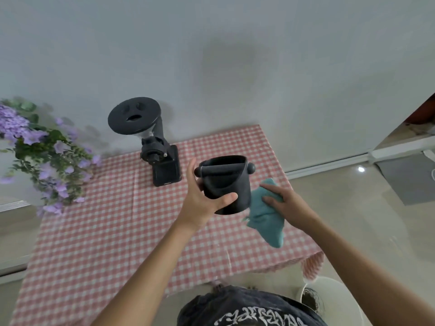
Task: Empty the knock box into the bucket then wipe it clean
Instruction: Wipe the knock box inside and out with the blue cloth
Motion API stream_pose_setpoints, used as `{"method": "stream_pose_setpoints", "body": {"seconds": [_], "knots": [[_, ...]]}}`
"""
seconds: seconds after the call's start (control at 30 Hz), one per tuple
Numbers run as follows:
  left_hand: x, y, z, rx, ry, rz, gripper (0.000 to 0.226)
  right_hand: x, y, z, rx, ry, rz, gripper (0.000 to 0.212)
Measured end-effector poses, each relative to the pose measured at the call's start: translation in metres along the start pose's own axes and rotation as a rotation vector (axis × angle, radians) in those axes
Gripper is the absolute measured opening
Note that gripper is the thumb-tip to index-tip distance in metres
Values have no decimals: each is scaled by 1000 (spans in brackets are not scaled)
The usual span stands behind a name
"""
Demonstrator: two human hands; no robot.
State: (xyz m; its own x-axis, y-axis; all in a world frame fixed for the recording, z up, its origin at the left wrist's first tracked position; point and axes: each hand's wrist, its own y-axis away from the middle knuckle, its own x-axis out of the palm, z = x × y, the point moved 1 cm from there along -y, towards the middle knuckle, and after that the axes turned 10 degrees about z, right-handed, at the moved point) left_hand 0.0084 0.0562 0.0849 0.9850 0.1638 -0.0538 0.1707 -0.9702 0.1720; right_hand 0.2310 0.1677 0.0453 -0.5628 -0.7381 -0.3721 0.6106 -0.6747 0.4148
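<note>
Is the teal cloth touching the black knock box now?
Cannot tell. In the head view the teal cloth, held by the right hand, overlaps the right side of the knock box; no gap or contact shows plainly.

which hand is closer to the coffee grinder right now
Left. The left hand, gripping the knock box, sits just right of the coffee grinder. The right hand, pressing the teal cloth to the box's far side, is farther away.

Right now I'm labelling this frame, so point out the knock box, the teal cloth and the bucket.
knock box (226,184), head view, on its black front wall below the bar.
teal cloth (263,215), head view, on the middle fold beside the right hand.
bucket (339,295), head view, on its white rim.
</note>
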Motion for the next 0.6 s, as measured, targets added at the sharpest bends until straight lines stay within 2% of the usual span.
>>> {"method": "stream_pose_setpoints", "body": {"seconds": [0.1,0.2,0.4,0.5,0.6], "knots": [[16,9,8,-8,-27,-46,134,-8,-16,-61,176,311,18,47],[33,22,15,-20,-79,-81,134,-11,-24,-103,235,413,118,53],[56,53,21,-42,-172,-201,126,-11,-30,-150,194,533,281,64],[58,64,22,-52,-220,-255,120,-12,-32,-162,200,620,347,63],[58,74,23,-64,-241,-298,115,-15,-29,-133,164,680,223,61]]}}
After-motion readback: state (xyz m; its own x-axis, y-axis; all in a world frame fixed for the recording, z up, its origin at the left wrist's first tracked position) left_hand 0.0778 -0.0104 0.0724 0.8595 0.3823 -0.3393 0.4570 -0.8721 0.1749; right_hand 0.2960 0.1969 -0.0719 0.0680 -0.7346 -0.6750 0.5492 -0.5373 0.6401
